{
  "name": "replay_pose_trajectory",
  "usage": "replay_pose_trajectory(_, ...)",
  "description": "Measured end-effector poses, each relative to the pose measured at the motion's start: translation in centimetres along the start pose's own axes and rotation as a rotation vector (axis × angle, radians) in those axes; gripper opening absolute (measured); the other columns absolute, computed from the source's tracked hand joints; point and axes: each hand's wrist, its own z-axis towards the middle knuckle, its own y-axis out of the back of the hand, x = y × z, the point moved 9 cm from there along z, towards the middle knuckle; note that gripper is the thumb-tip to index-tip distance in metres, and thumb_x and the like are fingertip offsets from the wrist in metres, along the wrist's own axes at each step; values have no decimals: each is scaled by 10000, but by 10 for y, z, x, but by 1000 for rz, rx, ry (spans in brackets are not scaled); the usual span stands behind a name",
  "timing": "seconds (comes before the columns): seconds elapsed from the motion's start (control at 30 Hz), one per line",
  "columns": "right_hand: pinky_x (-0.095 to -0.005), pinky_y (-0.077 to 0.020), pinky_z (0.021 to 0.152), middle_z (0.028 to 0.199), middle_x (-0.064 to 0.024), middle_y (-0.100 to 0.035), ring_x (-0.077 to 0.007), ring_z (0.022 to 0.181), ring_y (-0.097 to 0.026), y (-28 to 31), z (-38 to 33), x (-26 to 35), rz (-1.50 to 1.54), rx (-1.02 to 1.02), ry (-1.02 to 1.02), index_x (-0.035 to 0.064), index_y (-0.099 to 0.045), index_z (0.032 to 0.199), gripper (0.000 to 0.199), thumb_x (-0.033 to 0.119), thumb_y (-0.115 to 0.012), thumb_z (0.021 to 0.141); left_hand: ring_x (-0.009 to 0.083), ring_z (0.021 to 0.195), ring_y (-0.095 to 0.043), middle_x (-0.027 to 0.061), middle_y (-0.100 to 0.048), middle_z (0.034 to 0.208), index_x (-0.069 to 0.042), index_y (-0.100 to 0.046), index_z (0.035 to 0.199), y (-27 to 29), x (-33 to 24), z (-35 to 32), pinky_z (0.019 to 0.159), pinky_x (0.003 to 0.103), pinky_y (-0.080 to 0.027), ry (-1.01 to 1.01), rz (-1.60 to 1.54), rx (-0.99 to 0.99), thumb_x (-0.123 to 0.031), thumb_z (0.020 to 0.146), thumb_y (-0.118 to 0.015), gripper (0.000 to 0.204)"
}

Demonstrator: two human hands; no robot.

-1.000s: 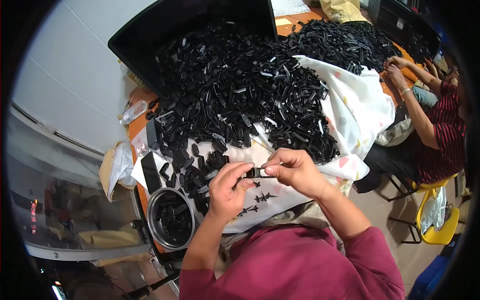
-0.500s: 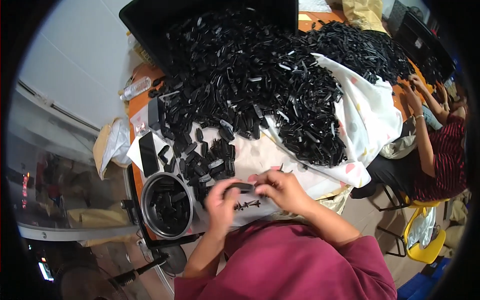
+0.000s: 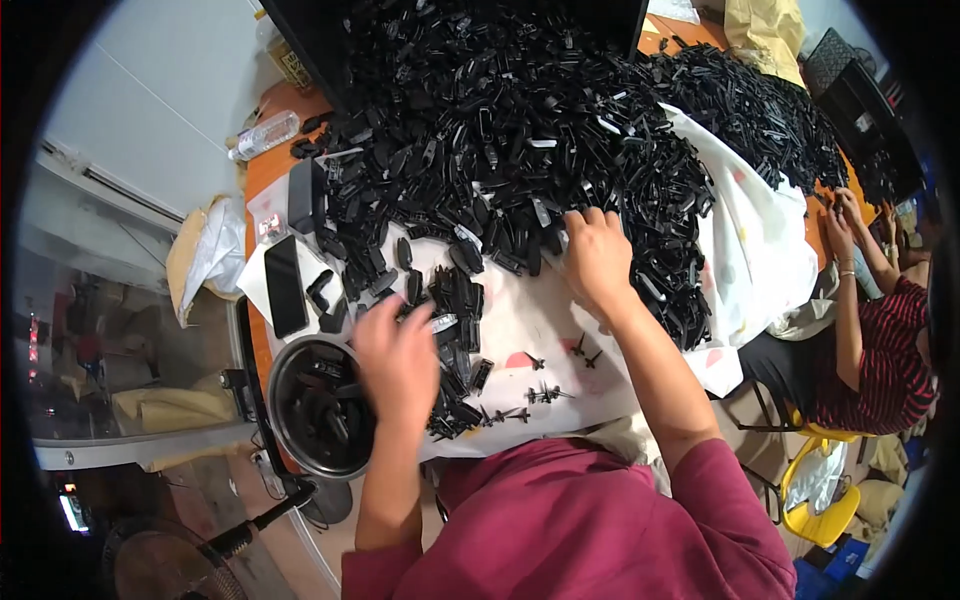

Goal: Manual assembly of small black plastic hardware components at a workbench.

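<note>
A big heap of small black plastic parts (image 3: pixel 520 130) covers a white cloth (image 3: pixel 760 250) on the table. My right hand (image 3: pixel 597 255) reaches into the near edge of the heap, fingers curled among the parts. My left hand (image 3: pixel 398 362), blurred, hovers beside the round metal bowl (image 3: pixel 290 400) that holds several black parts; whether it holds one I cannot tell. A smaller cluster of black parts (image 3: pixel 455 330) lies right of my left hand. Several small dark metal clips (image 3: pixel 545 392) lie on the cloth near me.
A black phone (image 3: pixel 284 284) rests on white paper at the left. A clear plastic bottle (image 3: pixel 265 134) lies at the far left. Another person in a striped shirt (image 3: pixel 885 350) works at the right edge, on a yellow chair (image 3: pixel 820 500).
My hands, held together over the cloth on a small part, have separated. The right hand moved up into the heap. The left hand moved left toward the bowl.
</note>
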Motion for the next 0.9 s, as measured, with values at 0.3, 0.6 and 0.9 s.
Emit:
replay_pose_trajectory(0.3,-338,-425,642,873,-60,-514,-238,874,-481,-7,-16,2,-229,240,294,148,-655,789,146,166,-523,728,280,871,-528,56,-574,903,-83,-596,791,-113,-42,45,737,381,-432,-187,32,265,-114,724,-604,75)
replay_pose_trajectory(0.6,-328,-455,697,891,-79,-521,-253,877,-490,-20,2,-2,-198,293,454,147,-657,818,145,135,-535,741,123,784,-558,10,-563,955,17,-573,1030,-92,-23,-8,702,218,-462,451,-1241,569,23,790,-600,242)
replay_pose_trajectory(0.9,-292,-437,718,882,-61,-609,-203,842,-547,33,-17,9,607,244,162,35,-560,871,167,41,-657,736,183,1004,-552,94,-512,1099,31,-467,1169,-101,-54,-12,835,288,-483,373,-1379,500,1,843,-544,336)
